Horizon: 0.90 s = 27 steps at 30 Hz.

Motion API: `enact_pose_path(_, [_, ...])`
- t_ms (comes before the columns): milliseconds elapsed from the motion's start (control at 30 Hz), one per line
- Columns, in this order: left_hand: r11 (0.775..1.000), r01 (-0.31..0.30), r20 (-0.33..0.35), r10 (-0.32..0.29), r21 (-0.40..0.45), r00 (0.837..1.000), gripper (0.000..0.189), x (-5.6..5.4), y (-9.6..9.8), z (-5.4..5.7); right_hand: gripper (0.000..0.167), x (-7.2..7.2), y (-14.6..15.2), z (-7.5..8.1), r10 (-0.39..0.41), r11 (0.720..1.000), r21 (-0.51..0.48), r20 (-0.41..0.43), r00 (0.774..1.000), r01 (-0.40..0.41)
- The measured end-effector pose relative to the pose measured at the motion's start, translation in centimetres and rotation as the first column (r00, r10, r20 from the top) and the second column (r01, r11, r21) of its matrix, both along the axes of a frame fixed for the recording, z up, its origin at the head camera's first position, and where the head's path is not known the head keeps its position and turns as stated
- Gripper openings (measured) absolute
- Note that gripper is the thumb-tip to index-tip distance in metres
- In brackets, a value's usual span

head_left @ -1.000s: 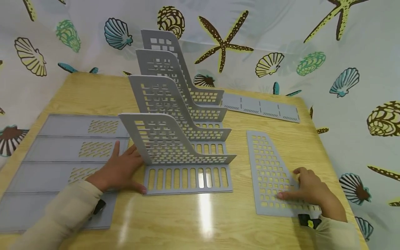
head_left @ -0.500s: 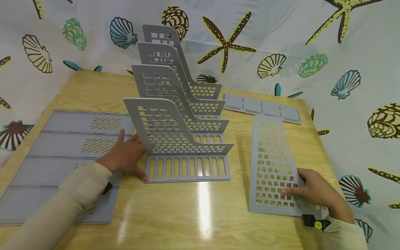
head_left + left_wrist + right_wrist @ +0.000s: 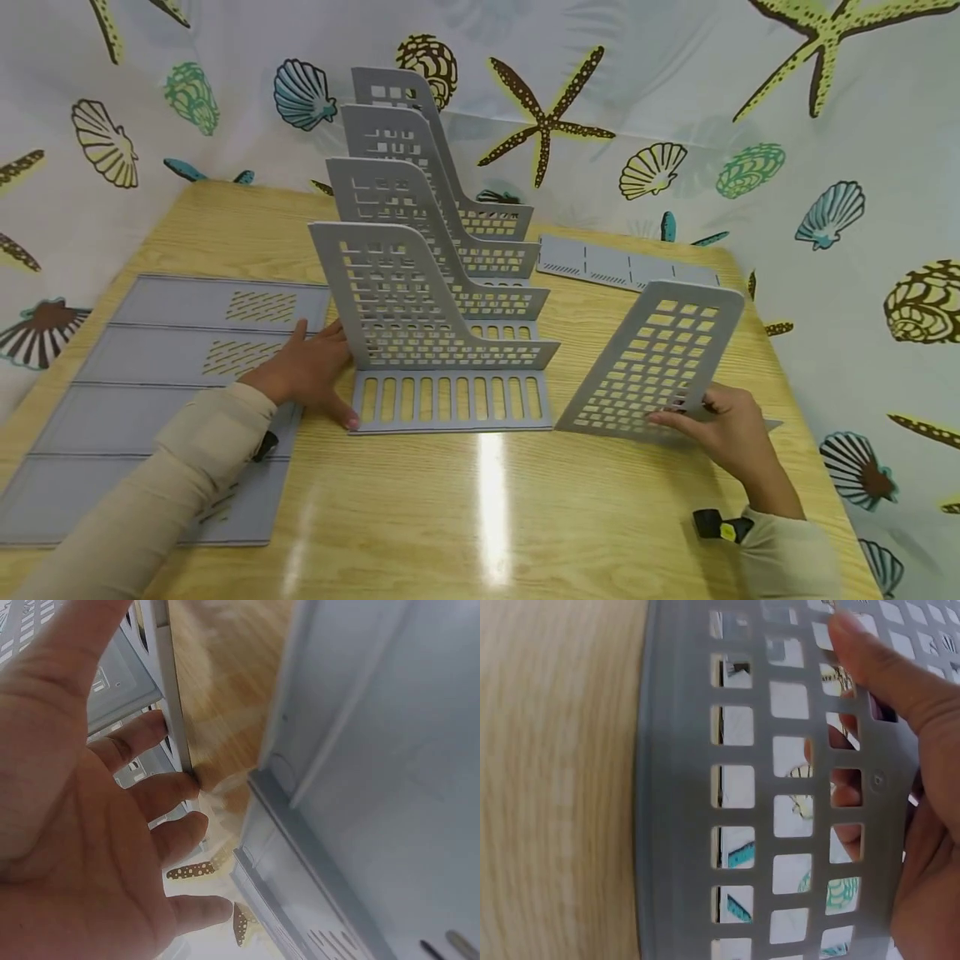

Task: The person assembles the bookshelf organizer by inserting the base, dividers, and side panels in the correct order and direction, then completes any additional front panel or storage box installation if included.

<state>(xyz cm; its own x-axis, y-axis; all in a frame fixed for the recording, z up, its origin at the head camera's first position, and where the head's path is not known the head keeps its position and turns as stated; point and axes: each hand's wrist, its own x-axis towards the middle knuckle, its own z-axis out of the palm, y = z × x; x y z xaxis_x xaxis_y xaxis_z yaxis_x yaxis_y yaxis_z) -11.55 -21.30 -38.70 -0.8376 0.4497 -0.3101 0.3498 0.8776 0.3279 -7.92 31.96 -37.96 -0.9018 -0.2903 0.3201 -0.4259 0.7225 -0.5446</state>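
The fingers of the right hand (image 3: 723, 437) pinch a perforated panel (image 3: 654, 367) near its sloping edge, thumb on the near face and the others behind, showing through the holes. The left hand's fingers are spread and fairly straight, not wrapped round anything; that hand (image 3: 311, 375) rests against the left side of a rack (image 3: 450, 423), its thumb by the front corner of the slotted base.

The panel stands tilted just above or on the tabletop (image 3: 420, 517), its lower left corner near the base's front right corner; whether they touch I cannot tell. It looks like thin moulded plastic, so it is probably light and fairly stiff, with a smooth face that might slide under a flat palm. The holes should give the fingertips purchase, and the solid border looks the sturdiest place to take hold; the narrow tail probably flexes most.

Four matching dividers (image 3: 390, 242) stand on the rack. Beyond lie a ribbed sheet (image 3: 161, 354) at the left and a slotted strip (image 3: 611, 265) at the back right.
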Motion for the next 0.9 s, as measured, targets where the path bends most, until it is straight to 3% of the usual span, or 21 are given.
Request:
enact_pose_path(100, [1.000, -0.006, 0.012, 0.006, 0.006, 1.000, 0.126, 0.0, 0.1, -0.1, 0.050, -0.1, -0.5, -0.3, 0.013, 1.000, -0.008, -0.051, 0.999, -0.013])
enact_pose_path(233, [1.000, -0.009, 0.004, 0.009, 0.006, 1.000, 0.127, 0.1, 0.2, -0.1, 0.037, -0.1, -1.4, -0.5, 0.036, 0.999, 0.019, -0.143, 0.989, -0.033])
enact_pose_path(400, [1.000, -0.003, -0.013, 0.003, 0.011, 1.000, 0.126, 0.0, 0.2, 0.0, 0.034, -0.3, -4.1, -0.7, 0.141, 0.986, 0.125, -0.294, 0.945, -0.109])
enact_pose_path(500, [1.000, 0.000, -0.022, 0.000, 0.021, 1.000, 0.127, -0.2, 0.3, 0.0, 0.037, -0.7, -6.4, -0.5, 0.191, 0.977, 0.153, -0.324, 0.927, -0.148])
enact_pose_path(600, [0.999, 0.002, -0.002, -0.002, 0.038, 1.000, 0.128, -0.5, 0.3, -0.1, 0.040, -0.9, -7.3, 0.4, 0.214, 0.969, 0.178, -0.261, 0.941, -0.171])
enact_pose_path(667, [0.998, 0.008, 0.023, -0.010, 0.056, 1.000, 0.126, -0.5, 0.3, -0.1, 0.043, -0.7, -6.3, 1.1, 0.216, 0.959, 0.224, -0.194, 0.957, -0.172])
enact_pose_path(800, [0.998, 0.020, 0.052, -0.024, 0.065, 0.998, 0.119, -0.5, 0.2, 0.0, 0.047, 0.1, -1.7, 2.4, 0.114, 0.951, 0.291, -0.003, 0.993, -0.108])
enact_pose_path(900, [0.998, 0.025, 0.018, -0.026, 0.053, 1.000, 0.115, -0.4, -0.1, 0.1, 0.031, 0.1, 1.3, 2.0, 0.045, 0.959, 0.274, 0.107, 0.993, -0.073])
